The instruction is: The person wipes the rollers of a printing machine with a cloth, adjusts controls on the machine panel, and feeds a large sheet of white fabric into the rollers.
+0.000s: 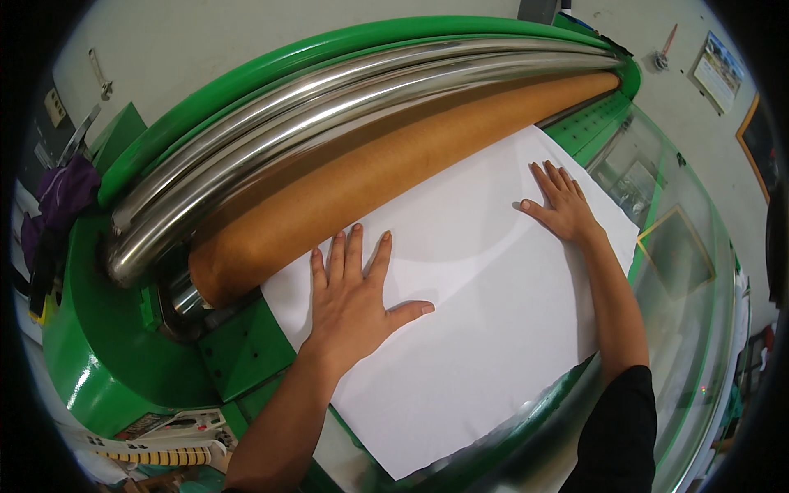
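A large white sheet (485, 329), cloth or paper, lies over the bed of a green roller machine. Its far edge meets a long brown-covered roller (378, 168). My left hand (349, 304) rests flat on the sheet close to that roller, fingers spread and thumb pointing right. Farther right, my right hand (561, 201) also lies on the sheet near its right edge, fingers stretched out. Neither hand holds anything. Behind the brown roller run two shiny metal rollers (353, 103).
The machine's green end housing (107, 345) stands at left, with a purple cloth (66, 197) beyond it. A clear panel (690, 329) borders the bed on the right. At lower left are a yellow-and-black striped item (160, 456) and clutter. A calendar (717, 72) hangs on the wall.
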Tool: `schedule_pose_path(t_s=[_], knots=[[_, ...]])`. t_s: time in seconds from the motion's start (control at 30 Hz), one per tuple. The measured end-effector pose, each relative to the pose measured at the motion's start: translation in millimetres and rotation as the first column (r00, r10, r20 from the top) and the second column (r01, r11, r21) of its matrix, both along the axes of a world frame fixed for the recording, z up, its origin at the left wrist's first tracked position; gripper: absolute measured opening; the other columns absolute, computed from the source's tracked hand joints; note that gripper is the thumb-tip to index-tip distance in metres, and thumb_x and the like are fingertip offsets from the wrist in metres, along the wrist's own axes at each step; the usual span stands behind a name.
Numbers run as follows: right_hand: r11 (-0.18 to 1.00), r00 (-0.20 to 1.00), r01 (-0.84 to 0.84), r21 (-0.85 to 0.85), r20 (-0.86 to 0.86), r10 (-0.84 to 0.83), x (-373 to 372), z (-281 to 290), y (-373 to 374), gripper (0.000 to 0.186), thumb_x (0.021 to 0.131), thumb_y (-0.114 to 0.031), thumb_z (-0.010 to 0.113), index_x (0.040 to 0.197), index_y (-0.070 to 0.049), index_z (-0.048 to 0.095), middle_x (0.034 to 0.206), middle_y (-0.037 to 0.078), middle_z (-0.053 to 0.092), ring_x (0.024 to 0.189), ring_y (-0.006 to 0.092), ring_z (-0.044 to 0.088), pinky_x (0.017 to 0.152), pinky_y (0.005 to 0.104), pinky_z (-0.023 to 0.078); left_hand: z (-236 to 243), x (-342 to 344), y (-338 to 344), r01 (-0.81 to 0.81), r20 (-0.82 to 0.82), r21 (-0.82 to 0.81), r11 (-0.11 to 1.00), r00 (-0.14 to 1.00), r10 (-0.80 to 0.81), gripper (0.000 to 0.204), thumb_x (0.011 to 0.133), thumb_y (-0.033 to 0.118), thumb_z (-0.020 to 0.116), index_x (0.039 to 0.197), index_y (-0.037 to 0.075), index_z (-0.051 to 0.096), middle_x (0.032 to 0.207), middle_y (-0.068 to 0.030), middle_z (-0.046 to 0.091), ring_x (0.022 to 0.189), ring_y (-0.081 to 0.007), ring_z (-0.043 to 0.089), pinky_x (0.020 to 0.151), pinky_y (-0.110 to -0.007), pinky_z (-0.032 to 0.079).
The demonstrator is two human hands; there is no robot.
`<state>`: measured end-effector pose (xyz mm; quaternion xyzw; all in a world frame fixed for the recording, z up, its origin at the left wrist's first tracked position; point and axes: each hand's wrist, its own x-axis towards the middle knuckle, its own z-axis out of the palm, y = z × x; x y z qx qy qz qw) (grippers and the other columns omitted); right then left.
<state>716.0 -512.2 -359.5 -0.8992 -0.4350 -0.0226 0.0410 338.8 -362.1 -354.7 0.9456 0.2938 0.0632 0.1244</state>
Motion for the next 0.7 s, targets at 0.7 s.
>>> schedule_pose_path(t_s=[0.7], knots=[[0.996, 0.996, 0.069, -0.052, -0.057, -0.072, -12, 12, -17, 0.113, 0.080, -0.091, 0.056, 0.168, -0.024, 0.032, 0.177, 0.015, 0.019, 0.164, 0.0417, 0.010, 0.129, 0.0660, 0.010, 12, -12, -16, 0.434, -0.116, -0.073, 0.898, 0.891, -0.440, 0.116, 0.079, 0.082, 0.069, 0.170, 0.024, 0.026, 0.177, -0.0226, 0.011, 0.163, -0.0460, 0.000, 0.126, -0.071, -0.004]])
